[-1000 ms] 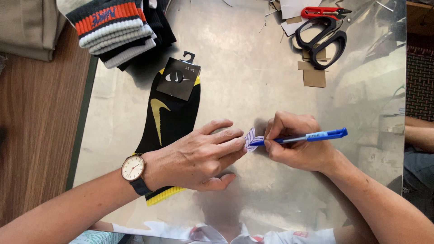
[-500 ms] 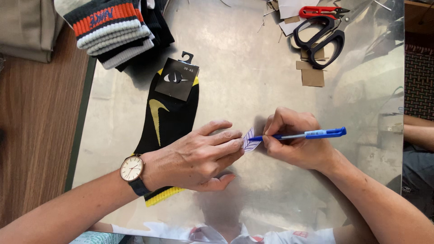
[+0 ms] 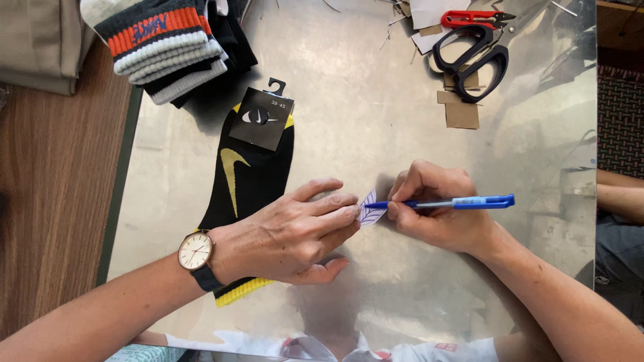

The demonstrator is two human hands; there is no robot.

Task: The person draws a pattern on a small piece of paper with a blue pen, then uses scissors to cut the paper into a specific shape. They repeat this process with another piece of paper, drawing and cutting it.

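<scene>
— Hardly anything had shifted since the half second before: our right hand (image 3: 439, 211) stayed clenched around the blue ballpoint pen (image 3: 449, 202), its tip remaining at the small white paper tag with purple lines (image 3: 371, 209). Did we see more than that?

— We saw the same. Our left hand (image 3: 295, 234) kept its place too, lying flat with the fingertips (image 3: 345, 213) pressing the tag's left edge onto the shiny metal table sheet (image 3: 376, 114). That hand gripped nothing; it only pinned the tag down.

— And where did the tag lie?

— Between our two hands, near the middle of the sheet, just right of the black sock with yellow stripe and yellow toe band (image 3: 251, 181). Our left palm and wrist rested over the sock's lower part, and the round wristwatch with a black strap (image 3: 196, 253) sat just beside its yellow band.

— What else did we note?

— A black card hanger (image 3: 263, 117) was fixed on the sock's upper end. A stack of folded striped socks in black, orange and white (image 3: 168, 47) lay at the upper left corner. Large black-handled scissors (image 3: 469, 60) and small red-handled snips (image 3: 473, 17) lay at the upper right, among brown cardboard scraps (image 3: 461, 114). Left of the sheet we saw the brown wooden tabletop (image 3: 54, 201).

— Anyone else?

— Another person's forearm (image 3: 620, 194) showed at the right edge, well apart from our hands.
</scene>
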